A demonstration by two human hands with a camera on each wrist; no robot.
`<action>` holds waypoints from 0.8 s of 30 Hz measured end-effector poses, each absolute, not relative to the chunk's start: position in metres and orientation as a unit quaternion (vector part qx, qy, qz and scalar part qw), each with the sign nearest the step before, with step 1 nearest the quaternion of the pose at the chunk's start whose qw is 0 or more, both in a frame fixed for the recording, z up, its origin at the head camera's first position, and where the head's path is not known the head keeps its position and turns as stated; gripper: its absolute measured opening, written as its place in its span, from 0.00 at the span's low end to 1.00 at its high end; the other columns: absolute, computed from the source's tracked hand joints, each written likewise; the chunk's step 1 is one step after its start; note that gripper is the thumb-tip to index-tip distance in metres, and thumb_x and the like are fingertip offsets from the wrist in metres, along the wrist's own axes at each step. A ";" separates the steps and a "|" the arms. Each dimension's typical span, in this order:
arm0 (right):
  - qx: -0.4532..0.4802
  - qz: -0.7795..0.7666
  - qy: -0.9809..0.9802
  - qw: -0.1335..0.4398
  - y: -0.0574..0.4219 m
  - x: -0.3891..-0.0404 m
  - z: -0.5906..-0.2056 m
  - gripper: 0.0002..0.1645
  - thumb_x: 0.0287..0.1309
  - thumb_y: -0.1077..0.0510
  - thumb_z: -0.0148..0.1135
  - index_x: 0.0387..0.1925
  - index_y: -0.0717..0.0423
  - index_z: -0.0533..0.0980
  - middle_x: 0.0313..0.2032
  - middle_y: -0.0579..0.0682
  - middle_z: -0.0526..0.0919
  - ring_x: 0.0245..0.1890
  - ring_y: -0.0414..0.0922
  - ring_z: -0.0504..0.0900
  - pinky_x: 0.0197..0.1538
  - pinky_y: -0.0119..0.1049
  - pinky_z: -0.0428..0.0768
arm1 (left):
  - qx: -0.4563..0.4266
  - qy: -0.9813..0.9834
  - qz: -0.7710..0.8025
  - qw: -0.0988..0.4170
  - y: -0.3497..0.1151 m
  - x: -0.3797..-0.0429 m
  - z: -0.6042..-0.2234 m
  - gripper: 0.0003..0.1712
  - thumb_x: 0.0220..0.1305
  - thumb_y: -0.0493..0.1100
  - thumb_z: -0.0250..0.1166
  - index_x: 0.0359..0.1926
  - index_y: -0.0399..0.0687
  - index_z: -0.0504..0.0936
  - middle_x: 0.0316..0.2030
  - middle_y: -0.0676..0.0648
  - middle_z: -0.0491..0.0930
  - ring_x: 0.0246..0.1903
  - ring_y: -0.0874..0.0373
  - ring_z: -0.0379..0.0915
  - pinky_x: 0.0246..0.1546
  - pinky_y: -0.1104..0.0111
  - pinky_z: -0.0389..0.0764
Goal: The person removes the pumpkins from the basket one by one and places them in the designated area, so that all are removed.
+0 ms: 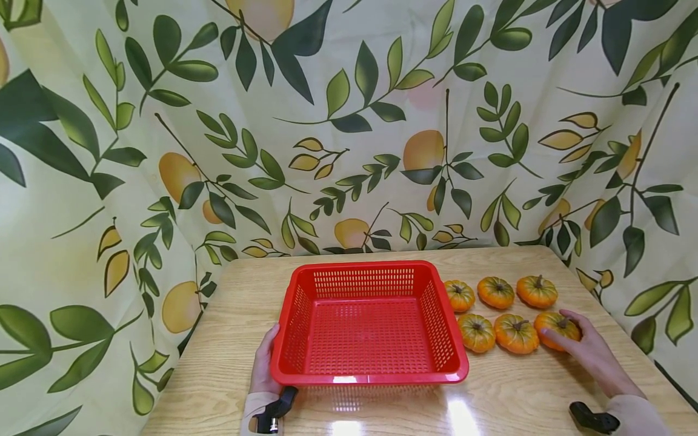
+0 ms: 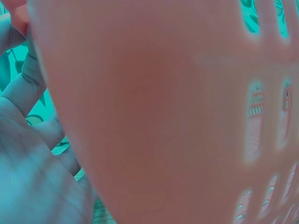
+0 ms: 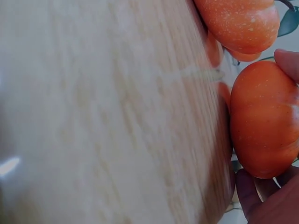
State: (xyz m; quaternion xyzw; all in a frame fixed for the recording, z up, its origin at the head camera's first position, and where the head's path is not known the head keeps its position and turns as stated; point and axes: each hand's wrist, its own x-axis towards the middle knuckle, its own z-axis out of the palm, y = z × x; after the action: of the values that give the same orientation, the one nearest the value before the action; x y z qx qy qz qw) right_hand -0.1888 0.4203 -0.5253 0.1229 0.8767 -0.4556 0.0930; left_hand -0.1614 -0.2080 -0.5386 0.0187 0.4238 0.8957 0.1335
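Observation:
A red plastic basket [image 1: 371,378] with slotted walls stands on the table, nothing inside it. My left hand [image 1: 264,362] grips its left side. In the left wrist view the basket wall [image 2: 149,112] fills most of the picture, and the fingers [image 2: 28,84] bend up toward its rim. On the right, my right hand [image 1: 591,348] holds a small orange pumpkin [image 1: 555,332] between thumb and fingers. Up close in the right wrist view, that pumpkin [image 3: 264,121] sits between the thumb and fingertips, at the table surface.
Several more small pumpkins [image 1: 515,333] lie in two rows between the basket and my right hand. The wooden table [image 1: 218,339] meets a leaf-and-fruit patterned cloth [image 1: 349,151] behind and at the sides.

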 end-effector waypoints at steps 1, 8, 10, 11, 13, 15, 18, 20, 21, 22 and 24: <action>0.122 -0.454 0.878 0.093 0.421 -0.189 -0.525 0.65 0.68 0.31 0.55 0.77 0.69 0.32 0.74 0.79 0.28 0.73 0.79 0.33 0.69 0.77 0.42 | 0.018 0.424 0.895 0.134 -0.208 -0.162 -0.538 0.24 0.79 0.60 0.41 0.62 0.60 0.75 0.53 0.56 0.85 0.53 0.60 0.81 0.58 0.64 0.81; 0.128 -0.443 0.881 0.104 0.421 -0.190 -0.524 0.67 0.66 0.29 0.54 0.77 0.68 0.31 0.74 0.80 0.28 0.72 0.80 0.35 0.68 0.78 0.46 | 0.036 0.410 0.900 0.145 -0.208 -0.161 -0.537 0.24 0.79 0.61 0.42 0.62 0.61 0.76 0.54 0.56 0.85 0.54 0.61 0.81 0.59 0.65 0.80; 0.131 -0.444 0.880 0.105 0.421 -0.191 -0.525 0.67 0.66 0.29 0.54 0.77 0.68 0.31 0.74 0.79 0.28 0.72 0.79 0.35 0.68 0.78 0.46 | 0.043 0.402 0.902 0.151 -0.208 -0.160 -0.537 0.24 0.79 0.61 0.42 0.62 0.61 0.76 0.53 0.57 0.85 0.54 0.61 0.81 0.59 0.65 0.80; 0.132 -0.445 0.880 0.104 0.421 -0.191 -0.525 0.67 0.66 0.29 0.54 0.77 0.68 0.31 0.74 0.79 0.28 0.72 0.79 0.35 0.68 0.78 0.46 | 0.045 0.399 0.903 0.153 -0.208 -0.160 -0.537 0.24 0.79 0.61 0.41 0.61 0.61 0.77 0.53 0.57 0.85 0.53 0.61 0.82 0.59 0.65 0.80; 0.134 -0.446 0.879 0.103 0.420 -0.190 -0.525 0.67 0.66 0.29 0.54 0.77 0.68 0.31 0.74 0.79 0.27 0.73 0.79 0.34 0.69 0.78 0.45 | 0.047 0.399 0.902 0.155 -0.209 -0.159 -0.537 0.25 0.79 0.61 0.40 0.61 0.62 0.77 0.53 0.57 0.85 0.53 0.61 0.82 0.59 0.65 0.80; 0.134 -0.448 0.878 0.103 0.420 -0.190 -0.525 0.67 0.67 0.29 0.54 0.77 0.67 0.30 0.74 0.78 0.26 0.73 0.79 0.32 0.69 0.77 0.43 | 0.045 0.401 0.902 0.155 -0.210 -0.159 -0.538 0.25 0.79 0.60 0.39 0.60 0.62 0.77 0.53 0.57 0.85 0.53 0.61 0.82 0.59 0.65 0.80; 0.129 -0.449 0.878 0.100 0.419 -0.190 -0.525 0.66 0.67 0.29 0.54 0.77 0.67 0.30 0.74 0.79 0.26 0.73 0.79 0.32 0.70 0.77 0.43 | 0.040 0.400 0.903 0.154 -0.211 -0.159 -0.538 0.25 0.79 0.61 0.39 0.62 0.62 0.76 0.54 0.57 0.85 0.54 0.61 0.82 0.60 0.65 0.80; 0.123 -0.452 0.878 0.095 0.419 -0.189 -0.524 0.66 0.67 0.30 0.54 0.77 0.68 0.29 0.74 0.79 0.26 0.73 0.79 0.33 0.69 0.77 0.43 | 0.036 0.394 0.905 0.155 -0.211 -0.159 -0.539 0.25 0.79 0.61 0.41 0.63 0.62 0.75 0.55 0.56 0.84 0.55 0.61 0.81 0.61 0.64 0.79; 0.121 -0.452 0.879 0.093 0.420 -0.188 -0.523 0.66 0.67 0.30 0.54 0.77 0.68 0.29 0.74 0.79 0.27 0.73 0.79 0.33 0.69 0.78 0.43 | 0.037 0.391 0.906 0.156 -0.211 -0.159 -0.539 0.25 0.78 0.62 0.41 0.63 0.62 0.75 0.55 0.56 0.84 0.55 0.60 0.81 0.61 0.64 0.79; 0.118 -0.450 0.880 0.090 0.420 -0.188 -0.522 0.66 0.68 0.30 0.54 0.77 0.68 0.29 0.74 0.80 0.27 0.73 0.79 0.33 0.69 0.78 0.43 | 0.038 0.390 0.906 0.159 -0.210 -0.159 -0.539 0.25 0.78 0.62 0.42 0.64 0.62 0.74 0.56 0.57 0.84 0.55 0.61 0.81 0.62 0.64 0.78; 0.114 -0.452 0.880 0.090 0.423 -0.187 -0.519 0.66 0.68 0.30 0.53 0.77 0.68 0.28 0.73 0.80 0.27 0.72 0.80 0.33 0.69 0.78 0.43 | 0.040 0.388 0.906 0.163 -0.209 -0.159 -0.538 0.25 0.78 0.63 0.42 0.63 0.63 0.75 0.56 0.57 0.84 0.55 0.61 0.80 0.61 0.65 0.78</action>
State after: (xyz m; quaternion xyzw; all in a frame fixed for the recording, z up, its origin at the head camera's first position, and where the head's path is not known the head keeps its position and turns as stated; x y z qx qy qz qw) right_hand -0.1868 0.4225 -0.5193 0.1141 0.8804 -0.4516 0.0897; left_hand -0.1593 -0.2087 -0.5384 0.0403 0.3878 0.9064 0.1627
